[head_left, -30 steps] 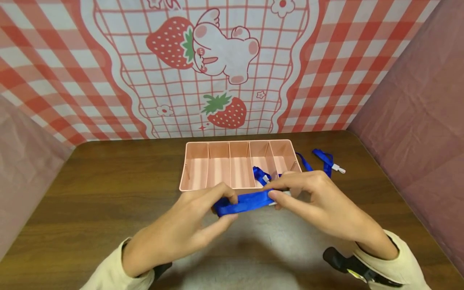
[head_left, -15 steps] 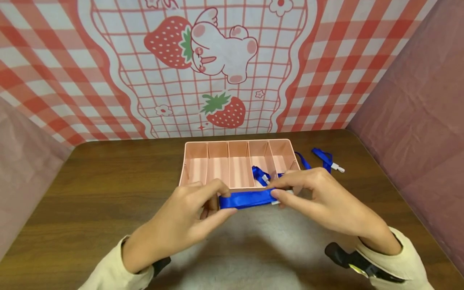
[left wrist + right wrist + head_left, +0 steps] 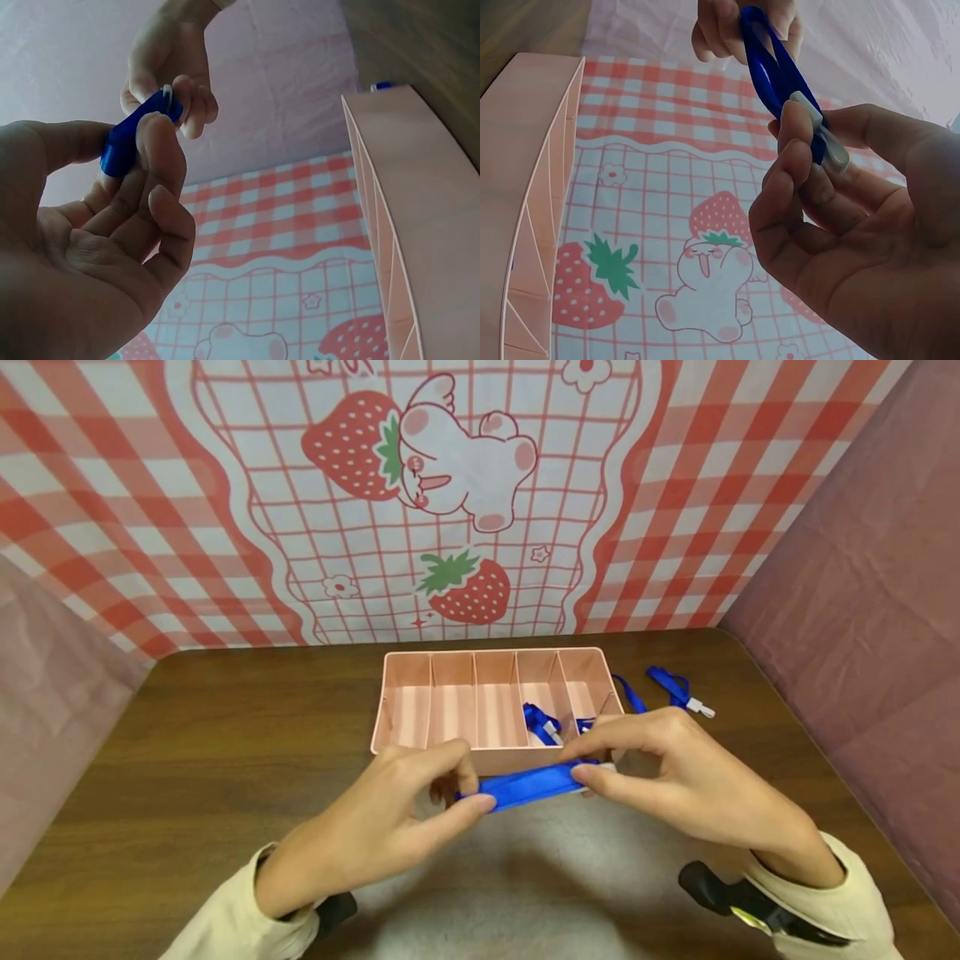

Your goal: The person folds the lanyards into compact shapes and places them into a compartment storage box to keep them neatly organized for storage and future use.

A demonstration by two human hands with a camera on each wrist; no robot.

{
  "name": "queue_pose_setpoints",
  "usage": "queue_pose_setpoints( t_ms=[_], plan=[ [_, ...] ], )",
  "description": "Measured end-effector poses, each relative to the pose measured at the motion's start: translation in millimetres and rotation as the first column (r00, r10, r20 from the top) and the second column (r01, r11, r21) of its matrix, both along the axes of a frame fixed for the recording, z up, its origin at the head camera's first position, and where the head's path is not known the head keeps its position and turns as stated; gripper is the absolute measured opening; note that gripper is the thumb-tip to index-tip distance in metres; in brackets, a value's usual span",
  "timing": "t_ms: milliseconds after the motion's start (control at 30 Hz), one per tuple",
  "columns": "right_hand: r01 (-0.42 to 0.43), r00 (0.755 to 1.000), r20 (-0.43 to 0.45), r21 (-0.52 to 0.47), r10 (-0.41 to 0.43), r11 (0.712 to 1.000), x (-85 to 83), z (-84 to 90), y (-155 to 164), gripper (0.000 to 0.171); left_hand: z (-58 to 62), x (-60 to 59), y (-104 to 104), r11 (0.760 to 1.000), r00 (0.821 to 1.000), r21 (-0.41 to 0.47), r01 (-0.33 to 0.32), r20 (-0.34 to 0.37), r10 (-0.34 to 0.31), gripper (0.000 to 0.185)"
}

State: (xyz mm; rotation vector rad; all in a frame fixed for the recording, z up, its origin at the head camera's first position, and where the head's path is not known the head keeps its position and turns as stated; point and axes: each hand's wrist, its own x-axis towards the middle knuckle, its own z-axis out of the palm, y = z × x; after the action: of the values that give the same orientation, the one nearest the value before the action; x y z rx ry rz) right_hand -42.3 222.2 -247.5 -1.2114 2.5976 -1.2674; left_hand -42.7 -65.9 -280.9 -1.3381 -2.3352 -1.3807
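A blue lanyard (image 3: pixel 528 787), folded into a flat band, is stretched between both hands in front of the pink divided box. My left hand (image 3: pixel 397 802) pinches its left end between thumb and fingers. With thumb and fingers, my right hand (image 3: pixel 667 777) grips the other end, where a white plastic clip (image 3: pixel 831 146) shows in the right wrist view. Seen from that side, the lanyard's layers part into a narrow loop. The pink box (image 3: pixel 450 750) has several compartments; one holds another blue lanyard (image 3: pixel 540 723) with a white clip, and a bit of blue shows in the rightmost one.
Right of the box lies a blue lanyard (image 3: pixel 670 685) with a white clip, and a blue strap (image 3: pixel 630 693) runs beside the box's right wall. The brown wooden table (image 3: pixel 225 718) meets a red-and-white checked cloth (image 3: pixel 255 527) at the back and pink cloth (image 3: pixel 847 593) at the right.
The left hand's grip shifts on the lanyard's end, its thumb now lying on the band. The band is flatter than before, and the right hand has moved slightly right and down.
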Motion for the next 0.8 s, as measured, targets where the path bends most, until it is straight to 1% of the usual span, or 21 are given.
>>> queue_pose_setpoints(
  t_ms=[133, 200, 267, 333, 367, 433, 467, 500, 567, 600, 633, 700, 800],
  plan=[
    [-0.014, 1.000, 0.019, -0.005, 0.015, 1.000, 1.4, 1.7, 1, 0.032, 1.3, -0.5, 0, 0.998, 0.997, 0.026, 0.050, 0.052, -0.051, 0.013],
    [-0.028, 0.999, 0.023, -0.003, 0.028, 1.000, 1.9, 2.1, 2, 0.032, 2.3, -0.9, -1, 0.993, 0.992, 0.038, 0.108, 0.066, -0.111, 0.012],
    [-0.045, 0.999, 0.020, 0.001, 0.045, 0.999, 1.9, 1.6, 2, 0.033, 4.2, 0.0, -3, 0.980, 0.976, 0.054, 0.193, 0.088, -0.197, 0.010],
    [-0.062, 0.998, 0.013, 0.007, 0.062, 0.998, 1.6, 0.8, 1, 0.034, 6.4, 1.1, -4, 0.954, 0.950, 0.073, 0.292, 0.090, -0.298, 0.011],
    [-0.073, 0.997, 0.017, 0.006, 0.073, 0.997, 1.5, 0.5, 1, 0.034, 7.9, 1.8, -5, 0.936, 0.932, 0.082, 0.344, 0.090, -0.350, 0.012],
    [-0.091, 0.996, 0.018, 0.009, 0.090, 0.996, 1.4, 0.0, 0, 0.035, 11.3, 2.9, -7, 0.892, 0.888, 0.099, 0.441, 0.099, -0.450, 0.015],
    [-0.099, 0.995, 0.022, 0.010, 0.099, 0.995, 1.4, -0.2, 0, 0.035, 12.9, 3.1, -8, 0.872, 0.867, 0.102, 0.479, 0.102, -0.489, 0.017],
    [-0.112, 0.994, 0.017, 0.010, 0.111, 0.994, 1.2, -0.4, 0, 0.034, 14.4, 3.2, -8, 0.858, 0.852, 0.098, 0.505, 0.102, -0.513, 0.019],
    [-0.121, 0.993, 0.019, 0.016, 0.121, 0.993, 1.2, -0.8, 0, 0.034, 15.8, 3.2, -9, 0.838, 0.833, 0.089, 0.539, 0.094, -0.545, 0.022],
    [-0.123, 0.992, 0.014, 0.021, 0.122, 0.992, 0.9, -1.5, 0, 0.034, 15.8, 3.3, -10, 0.834, 0.830, 0.085, 0.545, 0.091, -0.551, 0.022],
    [-0.124, 0.992, 0.011, 0.027, 0.124, 0.992, 0.6, -2.3, -1, 0.034, 15.4, 3.4, -10, 0.842, 0.839, 0.074, 0.534, 0.077, -0.539, 0.021],
    [-0.122, 0.993, 0.007, 0.040, 0.122, 0.992, 0.0, -4.4, -2, 0.033, 14.3, 3.7, -9, 0.867, 0.868, 0.058, 0.494, 0.028, -0.497, 0.014],
    [-0.121, 0.992, -0.008, 0.062, 0.122, 0.991, -0.8, -8.4, -5, 0.031, 13.3, 5.3, -7, 0.903, 0.904, 0.048, 0.428, -0.045, -0.426, 0.005]
  ],
)
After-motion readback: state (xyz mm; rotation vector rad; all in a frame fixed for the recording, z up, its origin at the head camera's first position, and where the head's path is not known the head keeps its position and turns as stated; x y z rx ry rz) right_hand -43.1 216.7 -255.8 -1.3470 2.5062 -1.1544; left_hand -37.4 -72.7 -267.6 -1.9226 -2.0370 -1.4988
